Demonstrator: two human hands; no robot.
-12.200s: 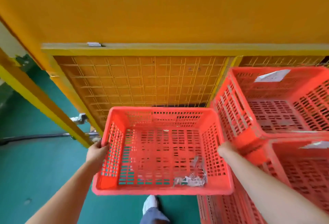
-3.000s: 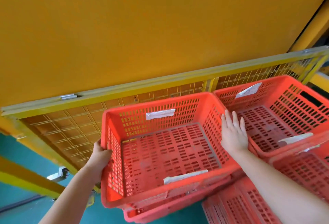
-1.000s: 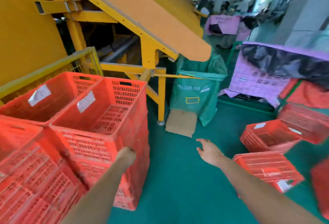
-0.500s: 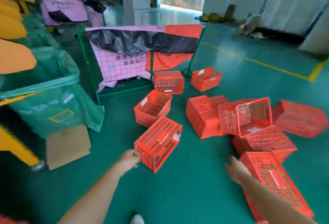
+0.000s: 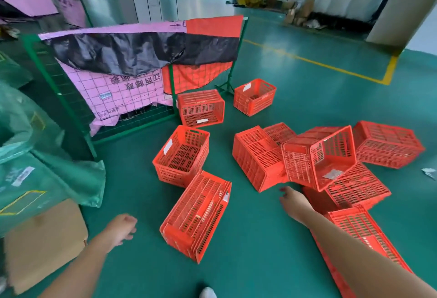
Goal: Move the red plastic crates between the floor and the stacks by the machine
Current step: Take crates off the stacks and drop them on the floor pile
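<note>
factory floor, green painted floor (image 5: 295,66) with yellow line (image 5: 331,67), scattered red crates (image 5: 257,155)

Red crates (image 5: 196,215) lie scattered on the green floor (image 5: 260,262); left hand (image 5: 120,228) and right hand (image 5: 294,203) reach out, holding nothing.

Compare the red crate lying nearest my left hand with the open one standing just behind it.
The tipped crate lies on its side, showing slatted outer faces; the upright crate stands with its opening up. The upright crate's inside shows a white label; the tipped crate's inside is hidden. Both are red slotted plastic on the green floor.
</note>
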